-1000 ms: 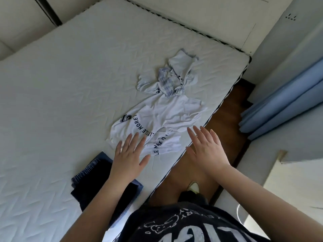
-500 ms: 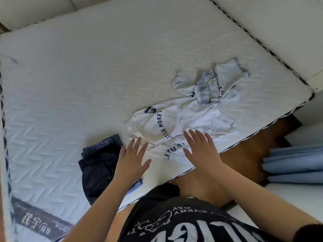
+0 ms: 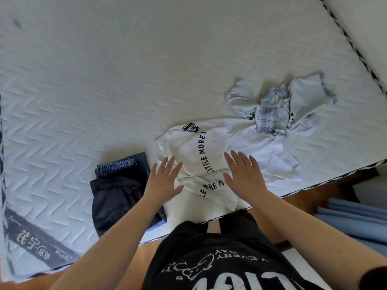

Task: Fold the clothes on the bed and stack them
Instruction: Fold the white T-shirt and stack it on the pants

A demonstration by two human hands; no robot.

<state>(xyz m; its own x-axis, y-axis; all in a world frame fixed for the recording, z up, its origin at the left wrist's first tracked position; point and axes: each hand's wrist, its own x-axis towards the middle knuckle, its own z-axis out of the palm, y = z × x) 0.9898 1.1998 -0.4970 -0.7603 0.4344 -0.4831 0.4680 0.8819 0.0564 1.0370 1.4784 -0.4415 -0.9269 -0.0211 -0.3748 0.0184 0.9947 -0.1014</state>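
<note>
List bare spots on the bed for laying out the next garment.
Free: the wide quilted white mattress left of and beyond the folded dark navy shorts and white lettered T-shirt. Crowded: the near edge, where shorts, T-shirt and crumpled pale blue plaid-collared shirt line up, with both hands open over the T-shirt, left, right.

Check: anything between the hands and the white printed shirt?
Nothing visible. Left hand and right hand are spread open directly over the white printed shirt; the folded dark shorts lie off to its left.

Quilted matt mattress [image 3: 104,91], soft white cloth shirt [image 3: 251,151], glossy wood floor [image 3: 303,201].
</note>
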